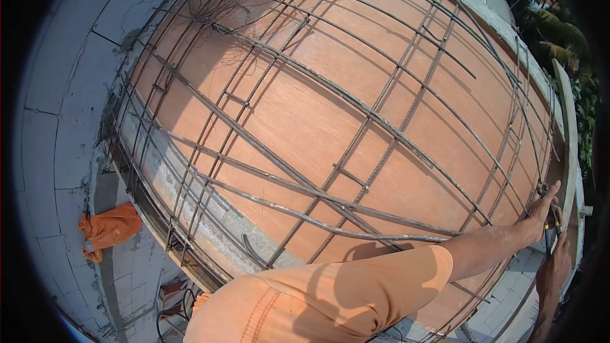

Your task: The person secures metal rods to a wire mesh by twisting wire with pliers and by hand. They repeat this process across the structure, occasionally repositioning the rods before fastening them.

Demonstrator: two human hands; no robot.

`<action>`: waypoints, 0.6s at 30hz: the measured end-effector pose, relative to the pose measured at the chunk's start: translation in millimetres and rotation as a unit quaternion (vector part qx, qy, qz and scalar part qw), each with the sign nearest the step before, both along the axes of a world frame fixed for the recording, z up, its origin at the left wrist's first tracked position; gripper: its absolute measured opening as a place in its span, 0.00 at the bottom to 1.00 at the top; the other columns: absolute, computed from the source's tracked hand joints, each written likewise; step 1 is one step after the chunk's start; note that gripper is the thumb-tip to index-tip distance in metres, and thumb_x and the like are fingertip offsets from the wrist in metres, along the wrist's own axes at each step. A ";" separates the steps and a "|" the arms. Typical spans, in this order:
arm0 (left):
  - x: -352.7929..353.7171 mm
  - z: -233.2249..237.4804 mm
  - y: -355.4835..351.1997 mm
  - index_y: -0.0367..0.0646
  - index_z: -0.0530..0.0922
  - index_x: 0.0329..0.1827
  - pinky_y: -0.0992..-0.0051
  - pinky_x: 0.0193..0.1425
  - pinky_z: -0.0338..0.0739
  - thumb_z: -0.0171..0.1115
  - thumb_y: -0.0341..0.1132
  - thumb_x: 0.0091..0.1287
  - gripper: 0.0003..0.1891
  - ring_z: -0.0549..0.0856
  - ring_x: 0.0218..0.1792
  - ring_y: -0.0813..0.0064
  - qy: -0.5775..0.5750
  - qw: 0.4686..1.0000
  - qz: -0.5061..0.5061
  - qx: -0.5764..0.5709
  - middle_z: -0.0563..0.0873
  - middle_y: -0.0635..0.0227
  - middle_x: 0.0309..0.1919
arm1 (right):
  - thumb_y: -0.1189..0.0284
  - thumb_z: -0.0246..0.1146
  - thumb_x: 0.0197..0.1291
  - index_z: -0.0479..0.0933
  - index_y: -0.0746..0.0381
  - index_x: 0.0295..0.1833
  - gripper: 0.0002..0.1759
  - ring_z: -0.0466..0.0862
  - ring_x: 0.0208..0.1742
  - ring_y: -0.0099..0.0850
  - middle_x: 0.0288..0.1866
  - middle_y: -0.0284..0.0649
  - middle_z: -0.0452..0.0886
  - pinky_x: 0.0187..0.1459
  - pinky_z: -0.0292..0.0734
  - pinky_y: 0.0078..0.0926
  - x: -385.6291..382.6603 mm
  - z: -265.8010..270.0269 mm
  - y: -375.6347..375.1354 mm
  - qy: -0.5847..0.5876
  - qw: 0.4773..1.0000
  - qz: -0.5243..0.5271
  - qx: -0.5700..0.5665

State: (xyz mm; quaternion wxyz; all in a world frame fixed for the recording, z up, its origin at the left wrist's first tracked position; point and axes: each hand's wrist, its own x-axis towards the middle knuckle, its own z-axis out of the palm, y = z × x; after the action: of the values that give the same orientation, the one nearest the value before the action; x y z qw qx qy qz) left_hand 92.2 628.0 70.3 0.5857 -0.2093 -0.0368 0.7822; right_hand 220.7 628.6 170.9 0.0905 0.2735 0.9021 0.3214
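A lattice of steel rebar (pixel 381 121) spreads over orange-brown plywood sheeting (pixel 356 76). At the far right, my left hand (pixel 543 205) reaches out to the bars along the edge. It looks closed around a rebar there, with one digit sticking up; the other fingers are partly hidden. Just below it, my right hand (pixel 556 263) grips pincers (pixel 548 236) with dark, yellow-marked handles. The pincers' jaws sit close to my left hand, and what they touch is too small to make out. My left arm, in an orange sleeve (pixel 318 298), crosses the lower part of the view.
Tangled thin tie wire (pixel 213 13) lies on the bars at upper left. A pale block wall (pixel 57 127) runs down the left side, near an orange cloth (pixel 111 228). Wooden boards (pixel 567 127) edge the right side, with trees (pixel 553 32) beyond. Several bar ends stick out.
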 end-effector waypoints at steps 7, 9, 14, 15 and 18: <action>-10.8 7.8 -15.8 0.49 0.71 0.36 0.73 0.17 0.79 0.71 0.71 0.51 0.34 0.81 0.13 0.74 -0.032 0.998 0.019 0.044 0.79 0.69 0.14 | 0.79 0.54 0.42 0.69 0.70 0.57 0.29 0.76 0.34 0.48 0.38 0.52 0.73 0.37 0.71 0.40 -7.2 48.6 52.6 0.090 0.944 -0.085 -0.305; -12.6 7.8 -17.6 0.49 0.71 0.36 0.74 0.18 0.79 0.71 0.71 0.51 0.34 0.81 0.14 0.75 -0.034 0.999 0.000 0.034 0.79 0.69 0.15 | 0.77 0.58 0.39 0.70 0.67 0.53 0.28 0.73 0.22 0.37 0.29 0.46 0.73 0.23 0.69 0.35 -67.9 68.1 -15.5 0.183 0.791 -0.434 -0.391; -3.9 -0.7 -5.0 0.47 0.72 0.40 0.74 0.28 0.81 0.74 0.70 0.49 0.36 0.85 0.23 0.73 0.029 0.998 0.001 0.058 0.83 0.66 0.23 | 0.79 0.60 0.37 0.70 0.69 0.50 0.27 0.70 0.14 0.33 0.23 0.45 0.73 0.14 0.63 0.31 -53.1 67.9 10.7 0.238 0.664 -0.462 -0.538; -6.0 1.6 -5.1 0.48 0.72 0.40 0.74 0.26 0.79 0.75 0.67 0.51 0.34 0.85 0.22 0.72 0.018 0.999 -0.006 0.048 0.83 0.66 0.24 | 0.79 0.61 0.39 0.71 0.73 0.46 0.23 0.71 0.12 0.35 0.22 0.48 0.74 0.12 0.62 0.33 -57.7 73.0 11.0 0.231 0.657 -0.442 -0.565; -10.0 -1.9 2.5 0.50 0.72 0.36 0.66 0.34 0.82 0.76 0.55 0.58 0.23 0.85 0.24 0.66 -0.016 0.996 -0.004 0.092 0.85 0.63 0.24 | 0.76 0.58 0.51 0.72 0.82 0.48 0.22 0.83 0.18 0.41 0.24 0.55 0.79 0.17 0.81 0.36 -77.6 90.0 12.0 0.138 0.625 -0.420 -0.643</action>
State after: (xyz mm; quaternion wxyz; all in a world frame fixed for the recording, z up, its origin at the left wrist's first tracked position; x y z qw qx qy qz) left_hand 82.2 630.5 68.3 0.6047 -0.1674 -0.1169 0.7699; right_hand 143.1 640.7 260.8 0.2424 0.5358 0.6685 -0.4553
